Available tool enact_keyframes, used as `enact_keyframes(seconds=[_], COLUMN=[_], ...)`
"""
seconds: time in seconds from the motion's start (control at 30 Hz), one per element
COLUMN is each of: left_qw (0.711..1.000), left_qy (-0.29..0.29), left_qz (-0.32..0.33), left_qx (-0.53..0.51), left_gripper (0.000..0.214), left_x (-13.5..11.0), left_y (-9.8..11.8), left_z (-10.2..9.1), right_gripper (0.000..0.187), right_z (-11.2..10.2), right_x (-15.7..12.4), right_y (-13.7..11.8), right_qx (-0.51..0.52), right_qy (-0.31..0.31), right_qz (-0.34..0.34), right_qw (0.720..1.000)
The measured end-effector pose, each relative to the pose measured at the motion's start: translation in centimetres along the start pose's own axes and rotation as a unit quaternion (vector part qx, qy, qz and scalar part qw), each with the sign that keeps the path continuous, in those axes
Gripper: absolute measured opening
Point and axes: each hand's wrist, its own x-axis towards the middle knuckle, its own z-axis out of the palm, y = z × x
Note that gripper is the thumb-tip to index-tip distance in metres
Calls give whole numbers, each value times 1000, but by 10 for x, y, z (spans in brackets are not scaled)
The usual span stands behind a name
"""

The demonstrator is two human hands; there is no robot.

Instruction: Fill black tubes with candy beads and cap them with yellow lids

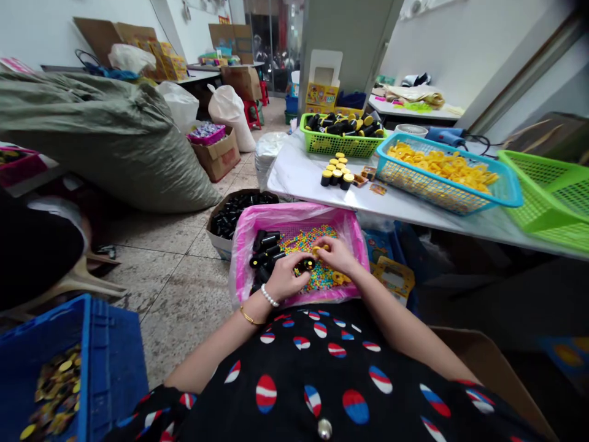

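Note:
A pink basket (360, 238) lined with clear plastic stands in front of my body. Colourful small beads (317, 236) cover its right part, and several black cylindrical containers (265, 248) lie along its left side. My left hand (288, 277) is closed around a black container (304, 264), its end turned toward my right hand. Pinched in the fingers of my right hand (338, 255) is a small yellow plastic piece (319, 250), just above the beads. More yellow pieces (339, 278) rest on the beads below my right wrist.
On the table (294, 175) stand a green basket (343, 145) of black containers, several yellow-capped containers (337, 172) and a blue basket (442, 190) of yellow pieces. A box (221, 244) of black containers sits left of the pink basket. A blue crate (113, 344) stands lower left.

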Motion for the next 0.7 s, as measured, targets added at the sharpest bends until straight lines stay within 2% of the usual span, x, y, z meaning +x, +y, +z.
enact_keyframes(seconds=[0.1,0.2,0.4,0.57,0.63,0.7], left_qw=[1000,999,1000,1000,1000,1000], left_qy=[-31,-39,-17,-11,-6,-2], left_qz=[4,10,-14,-7,2,12], left_qx=[5,1,7,8,8,8], left_gripper=[37,41,32,31,31,31], left_x=[1,3,2,2,2,2], left_y=[-4,-6,-7,-6,-5,-4], left_z=[5,9,7,5,5,5], right_gripper=[13,25,31,32,34,36], right_z=[-2,-4,-2,8,8,7], right_x=[-35,-53,-52,-58,-63,-66], right_y=[10,14,8,-5,-7,-7], right_qx=[80,152,247,260,282,317], right_qy=[-34,-34,4,32,32,5], right_qz=[49,81,69,41,55,91], right_qw=[995,984,967,964,957,944])
